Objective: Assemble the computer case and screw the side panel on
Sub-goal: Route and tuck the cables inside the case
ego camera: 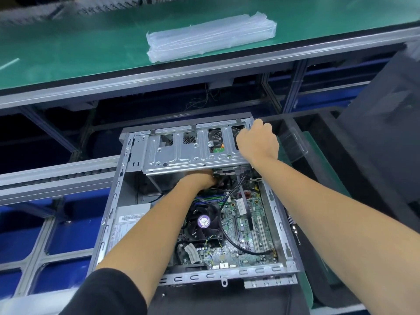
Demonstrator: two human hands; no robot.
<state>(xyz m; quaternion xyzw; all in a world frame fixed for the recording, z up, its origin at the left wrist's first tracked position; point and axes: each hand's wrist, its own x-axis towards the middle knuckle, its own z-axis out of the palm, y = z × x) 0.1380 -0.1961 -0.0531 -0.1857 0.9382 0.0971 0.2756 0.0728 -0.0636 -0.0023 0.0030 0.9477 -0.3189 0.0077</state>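
Note:
An open grey computer case (113,201) lies flat in front of me, its motherboard (247,228) and black CPU fan (202,221) exposed. A silver metal drive cage (181,151) spans the far end of the case. My right hand (258,142) grips the cage's far right corner, fingers curled over its edge. My left hand (202,179) reaches under the cage's near edge among black cables; its fingers are hidden there. A dark side panel (384,137) stands at the right.
A green-topped bench (68,48) runs across the back with a stack of clear plastic bags (211,37) on it. A roller conveyor rail (56,176) lies to the left. Blue bins sit below at the left.

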